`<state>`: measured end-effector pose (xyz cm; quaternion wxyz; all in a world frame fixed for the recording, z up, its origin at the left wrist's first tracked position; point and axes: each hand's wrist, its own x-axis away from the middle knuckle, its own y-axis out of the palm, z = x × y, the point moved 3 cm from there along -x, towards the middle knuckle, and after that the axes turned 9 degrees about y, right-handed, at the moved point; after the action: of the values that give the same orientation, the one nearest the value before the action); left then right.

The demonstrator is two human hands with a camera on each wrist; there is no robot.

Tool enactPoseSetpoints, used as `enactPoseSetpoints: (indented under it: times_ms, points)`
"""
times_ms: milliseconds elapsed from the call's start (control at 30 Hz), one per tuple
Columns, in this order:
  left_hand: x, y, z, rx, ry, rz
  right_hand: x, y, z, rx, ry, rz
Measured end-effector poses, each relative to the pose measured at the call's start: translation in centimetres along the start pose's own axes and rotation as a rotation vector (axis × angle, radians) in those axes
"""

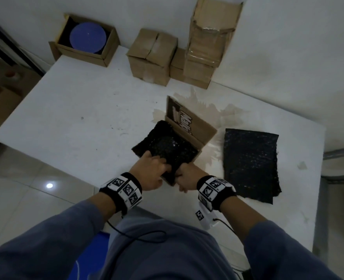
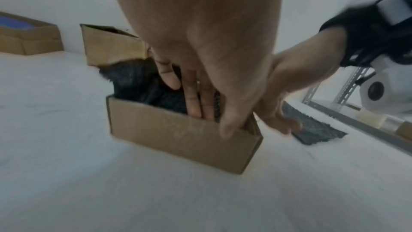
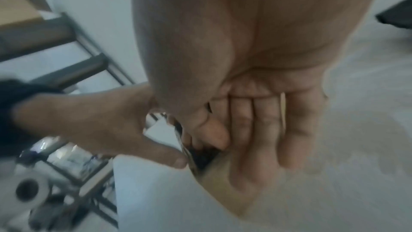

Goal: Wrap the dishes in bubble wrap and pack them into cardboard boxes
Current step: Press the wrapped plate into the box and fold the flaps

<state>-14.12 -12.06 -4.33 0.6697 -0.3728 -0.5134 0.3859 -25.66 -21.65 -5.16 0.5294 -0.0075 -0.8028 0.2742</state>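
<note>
Far to the left sits an open box with a blue plate still bare inside it. It has no wrap on it yet. To its right, at the far edge of the table, stand some shut boxes.

In the middle, near the person, is the small cardboard box. A bundle of black bubble wrap fills it. I think a dish is inside the wrap, but it cannot be seen.

The left hand has straight fingers pushed down into the box on the wrap, with the thumb over the near wall. The right hand holds the box at its near right corner. Its fingers lie flat on the outside and its thumb tucks in over the rim.

So the step now looks like tucking the wrapped thing down snug. Next, I think the flap at the far side must be folded shut.

On the right lies a spare black sheet, flat, ready for the blue plate.
</note>
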Motion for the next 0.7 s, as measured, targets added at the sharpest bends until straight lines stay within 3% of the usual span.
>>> enactPoseSetpoints:
  times_ms: [133, 200, 300, 400, 500, 600, 700]
  points:
    - [0.7, 0.8, -1.0, -0.052, 0.06, 0.118, 0.3, -0.6, -1.2, 0.41, -0.162, 0.49]
    - [1.0, 0.9, -1.8, -0.088, 0.106, 0.144, 0.5, -0.8, -1.4, 0.565, -0.13, 0.59]
    - [1.4, -0.4, -3.9, 0.0, 0.056, 0.268, 0.8, -0.7, -1.6, 0.503, -0.069, 0.498]
    - [1.2, -1.1, -4.9, 0.108, -0.053, 0.286, 1.0, -0.6, -2.5, 0.323, -0.043, 0.405]
    - [0.5, -0.6, -4.2, 0.17, -0.058, 0.321, 0.8, -1.0, -3.7, 0.23, -0.005, 0.439]
    - [-0.6, -0.2, -4.1, 0.152, -0.112, 0.339, -0.1, -2.0, -4.9, 0.314, 0.02, 0.515]
    - [-1.6, -0.6, -4.8, 0.042, -0.215, 0.26, -1.2, -2.8, -5.8, 0.393, 0.084, 0.518]
